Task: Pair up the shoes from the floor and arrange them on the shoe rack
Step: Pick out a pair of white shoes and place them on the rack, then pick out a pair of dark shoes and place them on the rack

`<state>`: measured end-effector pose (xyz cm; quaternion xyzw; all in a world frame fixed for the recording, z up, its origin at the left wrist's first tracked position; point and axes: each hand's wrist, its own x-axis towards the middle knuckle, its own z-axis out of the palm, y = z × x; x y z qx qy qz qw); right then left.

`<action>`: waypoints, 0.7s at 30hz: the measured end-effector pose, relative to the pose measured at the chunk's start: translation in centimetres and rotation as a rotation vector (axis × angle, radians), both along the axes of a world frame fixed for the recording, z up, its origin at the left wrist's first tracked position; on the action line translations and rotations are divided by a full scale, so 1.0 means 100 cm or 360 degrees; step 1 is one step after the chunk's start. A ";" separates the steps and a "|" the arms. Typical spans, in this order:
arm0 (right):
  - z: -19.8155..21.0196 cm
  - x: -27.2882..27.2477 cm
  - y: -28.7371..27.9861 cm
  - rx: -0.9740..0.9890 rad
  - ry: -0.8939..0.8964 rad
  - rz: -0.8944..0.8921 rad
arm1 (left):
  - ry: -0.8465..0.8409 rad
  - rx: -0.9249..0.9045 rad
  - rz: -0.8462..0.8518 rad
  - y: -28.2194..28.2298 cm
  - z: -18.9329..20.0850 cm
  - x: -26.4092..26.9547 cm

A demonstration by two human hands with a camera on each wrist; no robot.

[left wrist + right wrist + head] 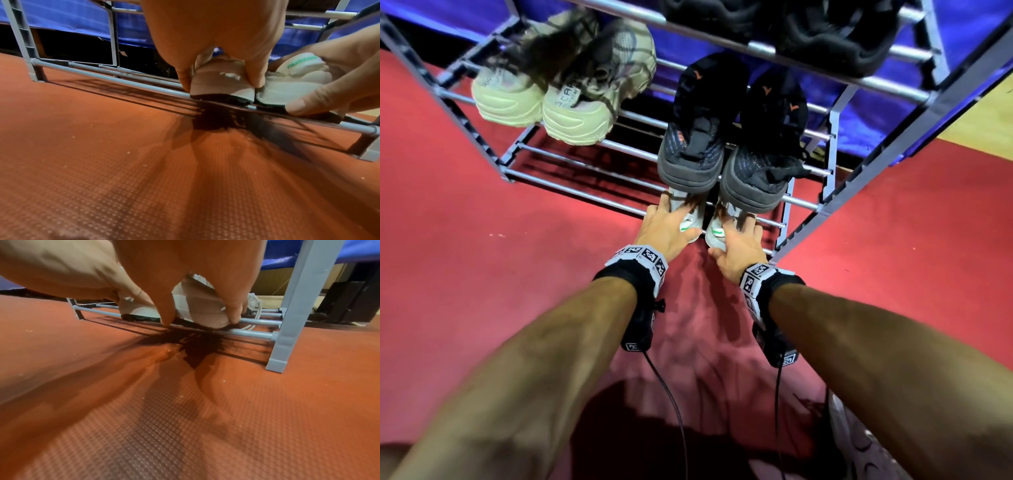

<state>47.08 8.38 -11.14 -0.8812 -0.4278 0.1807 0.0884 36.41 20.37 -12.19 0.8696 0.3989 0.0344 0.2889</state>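
The floor (482,212) is covered by a red mat with a fine pattern of small raised dots, and some pale crumbs lie on it. Behind the mat hangs a blue cloth (873,113), dark underneath, and at the far right there is a strip of yellowish wooden floor (983,120) and a dark box-like object (347,300) that is not clear. The light comes from above and makes sharp dark shadows (216,120) on the mat.
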 end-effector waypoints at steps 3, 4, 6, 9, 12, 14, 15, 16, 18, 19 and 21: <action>0.000 0.001 -0.001 0.0008 0.0003 -0.0014 | 0.0009 0.0005 -0.0003 -0.001 -0.003 0.003; 0.000 0.001 -0.001 0.0012 0.0003 -0.0014 | 0.0012 0.0019 -0.0006 -0.001 -0.003 0.004; -0.001 0.001 -0.001 0.0005 0.0008 -0.0019 | 0.0034 0.0044 -0.0016 -0.001 -0.002 0.007; 0.000 0.001 0.000 -0.0019 -0.0007 -0.0013 | 0.0122 0.0055 -0.0034 0.000 0.000 0.011; 0.004 0.001 0.002 -0.0071 -0.0064 0.0015 | 0.0178 0.0044 -0.0032 -0.003 0.006 0.012; 0.007 0.001 0.002 -0.0125 -0.0103 0.0011 | 0.0150 0.0000 0.0024 -0.007 0.011 0.011; 0.009 0.000 0.001 -0.0147 -0.0127 -0.0003 | 0.0130 -0.0016 0.0070 -0.010 0.013 0.009; 0.011 -0.001 0.001 -0.0163 -0.0146 -0.0019 | 0.0113 -0.0020 0.0118 -0.013 0.017 0.006; 0.018 -0.007 -0.001 -0.0189 -0.0155 -0.0058 | 0.0090 -0.0032 0.0173 -0.017 0.022 -0.004; 0.021 -0.010 -0.002 -0.0196 -0.0156 -0.0071 | 0.0086 -0.0031 0.0185 -0.018 0.022 -0.010; 0.029 -0.020 -0.006 -0.0202 -0.0178 -0.0090 | 0.0091 0.0023 0.0194 -0.020 0.024 -0.027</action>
